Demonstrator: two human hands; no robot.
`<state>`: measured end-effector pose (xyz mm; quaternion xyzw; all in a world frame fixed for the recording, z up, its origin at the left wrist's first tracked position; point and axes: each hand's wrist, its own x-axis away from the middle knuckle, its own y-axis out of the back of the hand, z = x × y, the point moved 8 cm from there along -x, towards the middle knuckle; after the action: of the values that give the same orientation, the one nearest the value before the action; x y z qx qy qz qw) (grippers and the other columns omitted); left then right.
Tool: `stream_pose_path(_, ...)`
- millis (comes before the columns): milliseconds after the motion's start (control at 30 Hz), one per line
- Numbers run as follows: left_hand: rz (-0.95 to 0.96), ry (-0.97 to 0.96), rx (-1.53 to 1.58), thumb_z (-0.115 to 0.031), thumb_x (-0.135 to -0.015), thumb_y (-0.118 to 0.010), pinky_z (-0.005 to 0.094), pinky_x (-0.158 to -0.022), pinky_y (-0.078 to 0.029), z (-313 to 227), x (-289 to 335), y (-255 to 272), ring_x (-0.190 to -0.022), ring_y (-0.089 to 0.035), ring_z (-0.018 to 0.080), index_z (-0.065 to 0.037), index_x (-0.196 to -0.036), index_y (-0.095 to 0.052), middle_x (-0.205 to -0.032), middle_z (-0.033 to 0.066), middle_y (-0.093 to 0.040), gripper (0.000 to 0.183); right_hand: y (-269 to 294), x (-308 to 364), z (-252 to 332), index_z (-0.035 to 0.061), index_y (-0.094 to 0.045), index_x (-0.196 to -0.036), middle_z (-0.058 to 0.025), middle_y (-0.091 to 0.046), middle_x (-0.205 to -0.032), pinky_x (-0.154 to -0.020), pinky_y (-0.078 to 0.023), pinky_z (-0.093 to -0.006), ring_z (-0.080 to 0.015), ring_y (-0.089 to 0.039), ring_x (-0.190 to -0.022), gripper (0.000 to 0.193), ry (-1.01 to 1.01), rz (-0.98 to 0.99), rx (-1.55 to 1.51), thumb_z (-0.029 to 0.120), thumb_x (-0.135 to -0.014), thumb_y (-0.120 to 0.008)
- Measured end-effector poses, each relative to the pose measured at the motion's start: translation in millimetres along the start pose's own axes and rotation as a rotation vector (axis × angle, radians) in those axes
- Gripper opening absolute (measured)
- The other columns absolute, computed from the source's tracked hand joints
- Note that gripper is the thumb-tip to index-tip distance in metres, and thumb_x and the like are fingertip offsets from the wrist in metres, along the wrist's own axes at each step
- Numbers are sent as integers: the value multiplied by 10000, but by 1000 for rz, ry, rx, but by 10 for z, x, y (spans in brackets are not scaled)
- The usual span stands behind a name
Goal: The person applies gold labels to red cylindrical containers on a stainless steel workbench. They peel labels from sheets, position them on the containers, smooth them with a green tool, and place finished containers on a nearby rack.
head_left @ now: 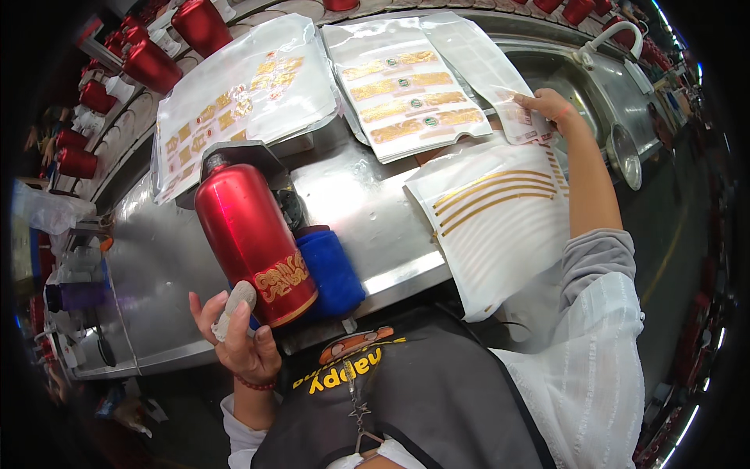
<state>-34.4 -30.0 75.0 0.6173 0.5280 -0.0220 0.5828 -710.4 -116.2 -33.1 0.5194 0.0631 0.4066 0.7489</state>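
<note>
A shiny red metal bottle (242, 223) lies tilted on a dark angular stand (266, 160), its base toward me. A gold ornate band runs round its lower end. My left hand (244, 340) is beside that base, fingers apart, with a pale cover on one finger; it holds nothing I can see. At the far right, my right hand (547, 108) pinches the edge of a whitish decal sheet (480, 59). Below it hangs a pale sheet with gold curved stripes (492, 205). A stack of gold-patterned decal sheets (414, 94) lies to its left.
Another large decal sheet (176, 117) lies at the far left of the metal table (351, 195). A blue cloth (332, 273) sits against the bottle. A sink (551, 70) with a curved faucet (637, 39) is at the right. Several red bottles (152, 66) stand behind on a conveyor.
</note>
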Motion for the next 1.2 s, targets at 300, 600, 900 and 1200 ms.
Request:
stream_pose_path(300,-13,5,20,-226,-998,-552,655,-1152,-247,20,25,-20,-1169,-546,335,-61,-1314,-533,-1225,175,-611,357,164,-81,84,89,-707,-914,-45,-661,-882,-687,-465,-411,-199,-591,-828,254,86,-22,-46,336,-876,-753)
stream_pose_path(600,-103,113,62,-293,-1043,-460,642,-1154,-252,96,162,-30,-1229,-518,347,18,-1372,-470,-1253,208,-611,453,311,698,1142,45,-687,-860,-122,-641,-961,-801,-503,-412,-349,-598,-940,157,902,-768,354,201,-873,-697)
stream_pose_path(900,104,376,114,-631,-905,-618,533,-1181,-219,252,231,-277,-1419,-330,421,110,-1513,-257,-1473,282,-436,1024,-634,-88,1707,112,-690,-1202,-148,-538,-1336,-986,-483,-590,-373,-485,-1284,348,501,-298,591,319,-933,-612)
stream_pose_path(1200,132,256,-99,-535,-767,-798,603,-1156,-180,194,-17,-152,-1222,-506,364,31,-1471,-452,-1208,135,-670,967,-473,1723,2800,6,-618,-890,-132,-592,-1048,-904,-445,-371,-314,-566,-1009,127,1187,-129,169,109,-895,-693)
